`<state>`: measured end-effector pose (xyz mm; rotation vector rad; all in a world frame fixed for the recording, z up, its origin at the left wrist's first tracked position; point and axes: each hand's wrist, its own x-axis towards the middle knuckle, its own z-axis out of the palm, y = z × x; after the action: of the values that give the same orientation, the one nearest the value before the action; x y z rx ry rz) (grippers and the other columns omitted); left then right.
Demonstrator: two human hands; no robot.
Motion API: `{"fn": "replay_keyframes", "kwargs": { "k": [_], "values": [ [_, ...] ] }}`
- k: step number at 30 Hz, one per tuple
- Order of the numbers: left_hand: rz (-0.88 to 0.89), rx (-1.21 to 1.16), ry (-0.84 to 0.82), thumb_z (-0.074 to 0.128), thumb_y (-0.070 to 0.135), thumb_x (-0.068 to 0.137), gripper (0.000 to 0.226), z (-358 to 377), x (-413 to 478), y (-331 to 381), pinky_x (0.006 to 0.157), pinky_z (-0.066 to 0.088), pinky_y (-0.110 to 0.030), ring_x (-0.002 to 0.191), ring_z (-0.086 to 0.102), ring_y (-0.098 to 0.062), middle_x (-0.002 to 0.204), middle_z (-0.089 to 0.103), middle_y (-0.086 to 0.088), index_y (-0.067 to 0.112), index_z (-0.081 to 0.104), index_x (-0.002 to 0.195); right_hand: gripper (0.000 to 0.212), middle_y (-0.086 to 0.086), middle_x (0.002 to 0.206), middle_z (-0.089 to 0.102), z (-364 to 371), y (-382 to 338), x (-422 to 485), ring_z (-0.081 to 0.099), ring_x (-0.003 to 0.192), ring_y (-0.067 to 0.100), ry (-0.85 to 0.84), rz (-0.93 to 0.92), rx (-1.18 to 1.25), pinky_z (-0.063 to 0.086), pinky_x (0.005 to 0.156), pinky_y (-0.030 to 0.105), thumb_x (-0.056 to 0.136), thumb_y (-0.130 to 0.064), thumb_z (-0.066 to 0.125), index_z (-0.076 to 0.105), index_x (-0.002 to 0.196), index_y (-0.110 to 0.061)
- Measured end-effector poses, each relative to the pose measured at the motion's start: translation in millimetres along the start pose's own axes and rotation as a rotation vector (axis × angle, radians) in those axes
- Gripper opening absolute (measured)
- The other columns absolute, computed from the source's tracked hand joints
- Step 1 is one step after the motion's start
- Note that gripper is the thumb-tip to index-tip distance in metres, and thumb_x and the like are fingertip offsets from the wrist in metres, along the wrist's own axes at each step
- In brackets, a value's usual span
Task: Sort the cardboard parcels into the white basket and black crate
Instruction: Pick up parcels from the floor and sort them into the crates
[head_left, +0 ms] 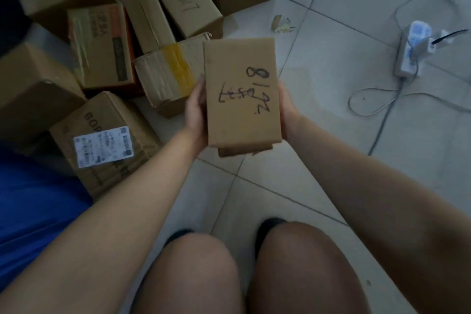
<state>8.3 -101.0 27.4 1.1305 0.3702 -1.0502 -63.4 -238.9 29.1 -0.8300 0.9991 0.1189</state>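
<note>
Cardboard parcel point(242, 94), a flat-topped matte brown rectangular box scrawled with black marker, sits above the glossy tiled floor point(331, 84), right of the parcel pile point(102, 58). Its long axis runs near to far. The left hand point(196, 109) and right hand point(286, 109) grip its long sides.

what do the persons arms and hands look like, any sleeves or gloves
Both arms are bare up to the frame edge, no sleeves in view. The left hand and right hand wear no gloves, and no watch or band shows on either wrist. Whether rings are worn cannot be told.
</note>
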Motion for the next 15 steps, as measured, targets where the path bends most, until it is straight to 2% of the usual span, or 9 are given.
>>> {"fn": "replay_keyframes", "kwargs": {
  "k": [2,6,9,11,14,15],
  "values": [
    [0.019,-0.008,0.022,0.028,0.049,0.098,0.065,22.9,-46.0,44.3,0.066,0.058,-0.028,0.076,0.072,-0.022,0.085,0.075,-0.009,0.016,0.079,0.077,0.04,0.002,0.063,0.058,27.4,-41.1,-50.1,0.059,0.051,0.017,-0.02,-0.017,-0.02,0.05,0.051,0.021,0.098,-0.035,0.034,0.055,0.071,-0.015],
    [0.064,0.011,0.006,0.03,0.05,0.097,0.062,87.3,-159.4,141.8,0.069,0.057,-0.028,0.075,0.072,-0.023,0.084,0.074,-0.009,0.016,0.078,0.078,0.039,0.005,0.074,0.064,76.4,-131.6,-166.8,0.062,0.065,0.021,-0.021,-0.038,-0.07,0.052,0.058,0.024,0.097,-0.038,0.033,0.059,0.08,-0.015],
    [0.131,0.042,0.023,0.032,0.048,0.098,0.051,133.9,-253.7,209.9,0.07,0.055,-0.03,0.077,0.07,-0.023,0.084,0.073,-0.008,0.013,0.07,0.092,0.039,0.001,0.058,0.067,113.5,-197.5,-266.2,0.064,0.052,0.016,-0.064,-0.075,-0.072,0.052,0.048,0.019,0.099,-0.031,0.034,0.059,0.075,-0.013],
    [0.175,0.041,0.054,0.033,0.048,0.098,0.049,157.9,-314.0,247.8,0.072,0.054,-0.032,0.083,0.069,-0.025,0.087,0.073,-0.009,0.014,0.068,0.096,0.038,0.001,0.055,0.066,138.0,-234.7,-326.2,0.064,0.047,0.014,-0.076,-0.105,-0.092,0.051,0.044,0.018,0.099,-0.029,0.035,0.059,0.075,-0.012],
    [0.229,0.003,0.041,0.026,0.047,0.1,0.055,188.9,-399.0,290.8,0.061,0.055,-0.026,0.071,0.071,-0.02,0.077,0.074,-0.006,0.015,0.069,0.089,0.035,0.003,0.061,0.066,174.4,-280.8,-401.8,0.064,0.05,0.017,-0.121,-0.071,-0.161,0.052,0.051,0.022,0.097,-0.031,0.037,0.06,0.077,-0.013],
    [0.248,-0.018,0.064,0.026,0.047,0.1,0.057,196.5,-424.5,301.1,0.058,0.054,-0.024,0.068,0.071,-0.019,0.073,0.074,-0.006,0.015,0.071,0.083,0.036,0.003,0.057,0.064,185.6,-291.9,-423.3,0.062,0.047,0.017,-0.134,-0.052,-0.189,0.051,0.049,0.02,0.097,-0.029,0.037,0.058,0.073,-0.013]
  ]
}}
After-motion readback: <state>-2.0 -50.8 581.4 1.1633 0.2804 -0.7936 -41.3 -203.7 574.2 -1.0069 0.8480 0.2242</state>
